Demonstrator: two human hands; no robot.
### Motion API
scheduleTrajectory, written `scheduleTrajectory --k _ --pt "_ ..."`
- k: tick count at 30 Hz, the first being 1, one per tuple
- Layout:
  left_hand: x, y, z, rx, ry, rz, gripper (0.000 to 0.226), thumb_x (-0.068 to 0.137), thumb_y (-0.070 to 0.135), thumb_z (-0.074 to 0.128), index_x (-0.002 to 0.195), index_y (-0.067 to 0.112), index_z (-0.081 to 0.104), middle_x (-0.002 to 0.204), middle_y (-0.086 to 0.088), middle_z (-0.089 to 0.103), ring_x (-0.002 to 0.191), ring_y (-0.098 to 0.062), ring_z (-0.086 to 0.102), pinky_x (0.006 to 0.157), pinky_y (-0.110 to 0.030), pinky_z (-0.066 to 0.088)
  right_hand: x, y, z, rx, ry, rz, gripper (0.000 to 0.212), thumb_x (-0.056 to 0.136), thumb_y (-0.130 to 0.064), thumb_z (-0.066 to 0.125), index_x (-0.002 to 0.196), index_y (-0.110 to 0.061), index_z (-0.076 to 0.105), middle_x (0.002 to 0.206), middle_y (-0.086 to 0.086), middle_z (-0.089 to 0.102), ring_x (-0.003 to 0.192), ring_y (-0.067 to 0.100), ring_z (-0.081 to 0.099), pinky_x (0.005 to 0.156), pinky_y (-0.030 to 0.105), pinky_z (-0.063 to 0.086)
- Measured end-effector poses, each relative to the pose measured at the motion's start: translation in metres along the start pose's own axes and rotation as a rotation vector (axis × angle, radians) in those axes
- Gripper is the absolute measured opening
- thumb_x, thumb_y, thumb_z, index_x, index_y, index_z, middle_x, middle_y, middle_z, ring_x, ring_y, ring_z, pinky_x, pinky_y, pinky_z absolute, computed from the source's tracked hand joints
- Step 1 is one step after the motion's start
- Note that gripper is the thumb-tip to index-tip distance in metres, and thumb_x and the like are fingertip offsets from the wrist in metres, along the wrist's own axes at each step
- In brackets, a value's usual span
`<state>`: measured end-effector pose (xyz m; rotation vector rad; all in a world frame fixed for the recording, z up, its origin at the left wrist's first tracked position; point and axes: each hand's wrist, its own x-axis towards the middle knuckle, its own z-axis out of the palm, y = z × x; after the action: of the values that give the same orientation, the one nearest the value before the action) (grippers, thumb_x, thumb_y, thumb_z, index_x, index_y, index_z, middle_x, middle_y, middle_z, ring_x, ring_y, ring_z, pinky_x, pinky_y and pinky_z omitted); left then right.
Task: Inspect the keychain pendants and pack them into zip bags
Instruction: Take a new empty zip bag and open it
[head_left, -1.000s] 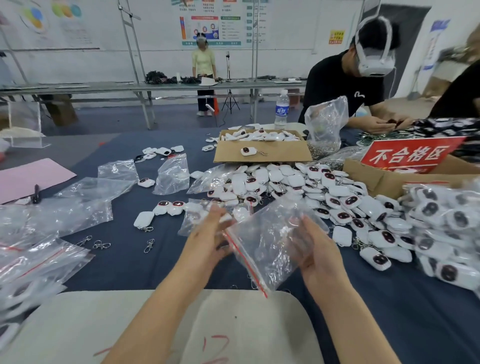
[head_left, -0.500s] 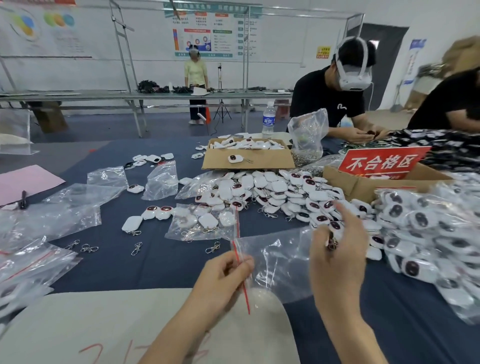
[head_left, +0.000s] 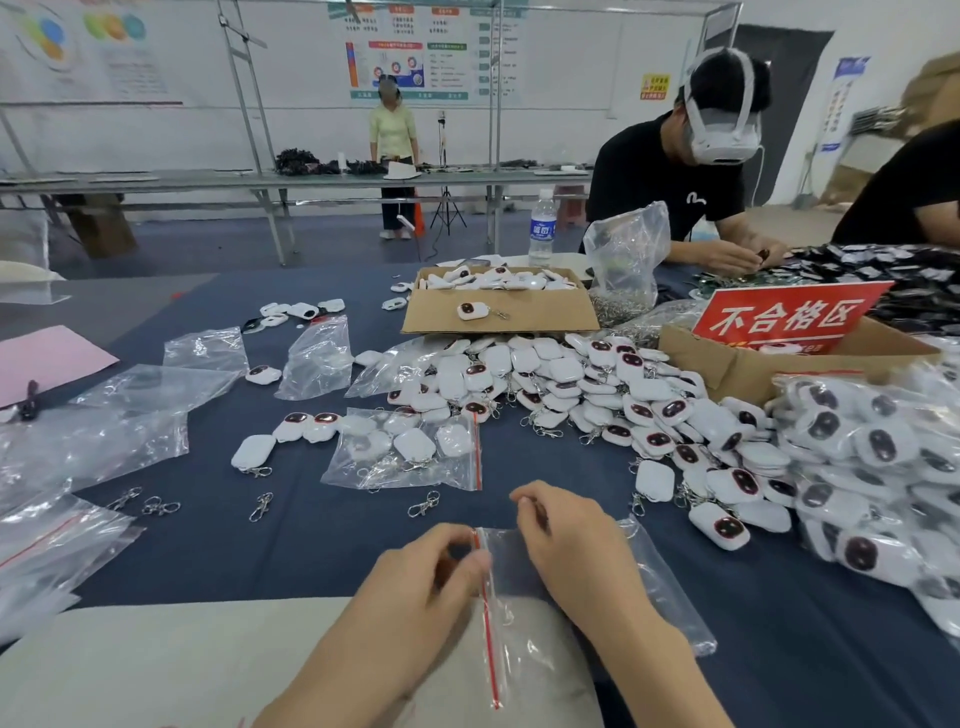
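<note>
1. The left hand (head_left: 436, 577) pinches the mouth of a clear zip bag (head_left: 654, 592) at its red zip strip (head_left: 487, 613), with the fingers curled in against the thumb
2. The right hand (head_left: 571, 551) lies on top of the same bag, just beside the left, with its fingers curled down; its underside is hidden, so I cannot tell whether it grips the bag or something small
3. The bag lies flat, its mouth end on a pale pad (head_left: 156, 665) under both wrists, and its body runs out past the right hand onto the dark blue tablecloth (head_left: 311, 551)
4. Just ahead of both hands lies a filled zip bag (head_left: 405, 452) with white pendants inside, its red strip on the side nearer the right hand
5. Loose metal clips (head_left: 423, 503) lie on the cloth between that bag and the hands, and more lie ahead of the left hand
6. Ahead and to the right of the right hand spreads a pile of loose pendants (head_left: 545, 384), white with dark oval faces
7. Well to the right of the right hand is a heap of bagged pendants (head_left: 857, 441)
8. Left of the left hand lie empty clear bags (head_left: 78, 441)
9. Beyond the pile, far from both hands, stand a cardboard box (head_left: 498, 317) holding pendants and a red sign (head_left: 784, 317)
</note>
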<state>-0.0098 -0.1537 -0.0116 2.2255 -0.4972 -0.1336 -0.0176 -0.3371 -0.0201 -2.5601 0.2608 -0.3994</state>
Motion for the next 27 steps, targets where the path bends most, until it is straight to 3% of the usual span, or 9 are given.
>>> scheduleTrajectory --k 3,6,8,10,13,16,19,23,27 --pt "0.022 0.002 -0.013 0.070 0.060 -0.017 0.018 0.098 0.047 0.056 0.115 0.043 0.061 0.089 0.023 0.067 0.082 0.008 0.062 0.075 -0.011 0.046 0.005 0.000 -0.006 -0.015 0.015 0.038 0.027 0.105 -0.033 0.041 0.120 -0.034 0.063 0.105 -0.011 0.070 0.096 0.014 0.061 0.073 0.030 0.039" --pt "0.066 0.009 -0.018 0.095 0.105 0.018 0.020 0.101 0.039 0.052 0.119 0.037 0.060 0.091 0.026 0.061 0.082 0.014 0.058 0.069 -0.008 0.042 0.015 -0.002 -0.016 -0.017 0.036 0.037 0.027 0.104 -0.034 0.040 0.118 -0.036 0.063 0.096 -0.012 0.069 0.087 0.014 0.059 0.072 0.032 0.041" --pt "0.102 0.013 -0.016 0.131 0.132 0.030 0.027 0.102 0.035 0.049 0.125 0.026 0.059 0.100 0.016 0.065 0.082 0.002 0.060 0.074 -0.019 0.045 0.027 -0.003 -0.022 0.101 0.053 0.054 0.025 0.103 -0.035 0.042 0.114 -0.036 0.064 0.087 -0.012 0.068 0.080 0.015 0.059 0.070 0.033 0.044" --pt "0.141 0.016 -0.013 0.206 0.144 0.007 0.034 0.103 0.031 0.047 0.130 0.013 0.058 0.116 -0.002 0.067 0.097 -0.015 0.061 0.086 -0.031 0.047 0.042 -0.002 -0.022 0.241 0.020 0.083 0.024 0.102 -0.034 0.044 0.112 -0.035 0.066 0.082 -0.012 0.067 0.069 0.012 0.056 0.067 0.031 0.044" --pt "0.190 0.017 -0.010 0.288 0.153 -0.052 0.040 0.105 0.030 0.041 0.128 0.000 0.056 0.115 -0.019 0.064 0.103 -0.032 0.062 0.091 -0.042 0.050 0.058 0.002 -0.012 0.458 -0.046 0.173 0.020 0.100 -0.032 0.047 0.104 -0.037 0.066 0.089 -0.014 0.072 0.073 0.006 0.062 0.076 0.032 0.052" --pt "0.226 0.018 -0.008 0.381 0.159 -0.104 0.042 0.107 0.033 0.035 0.126 0.001 0.055 0.131 -0.024 0.049 0.110 -0.037 0.056 0.091 -0.043 0.046 0.064 0.010 0.002 0.566 -0.091 0.225 0.020 0.097 -0.031 0.049 0.096 -0.037 0.068 0.082 -0.018 0.073 0.075 0.008 0.068 0.079 0.031 0.055" --pt "0.249 0.017 -0.005 0.481 0.086 -0.165 0.043 0.105 0.040 0.041 0.128 0.007 0.055 0.143 -0.023 0.036 0.118 -0.039 0.051 0.097 -0.045 0.045 0.069 0.019 0.010 0.625 -0.115 0.247 0.021 0.097 -0.030 0.048 0.097 -0.036 0.068 0.081 -0.023 0.072 0.064 0.001 0.065 0.064 0.021 0.052" --pt "0.258 0.011 -0.002 0.423 0.107 -0.122 0.045 0.098 0.038 0.060 0.129 0.007 0.051 0.136 -0.019 0.044 0.121 -0.036 0.049 0.101 -0.047 0.046 0.076 0.028 0.011 0.734 -0.100 0.309 0.022 0.098 -0.027 0.048 0.096 -0.035 0.068 0.079 -0.019 0.073 0.057 -0.003 0.062 0.060 0.024 0.052" --pt "0.235 0.019 -0.004 0.189 0.104 0.029 0.032 0.097 0.020 0.062 0.123 0.019 0.044 0.107 -0.010 0.062 0.088 -0.026 0.061 0.078 -0.039 0.052 0.078 0.028 0.011 0.776 -0.073 0.330 0.020 0.099 -0.027 0.048 0.099 -0.036 0.066 0.083 -0.013 0.073 0.059 -0.002 0.064 0.062 0.026 0.053"
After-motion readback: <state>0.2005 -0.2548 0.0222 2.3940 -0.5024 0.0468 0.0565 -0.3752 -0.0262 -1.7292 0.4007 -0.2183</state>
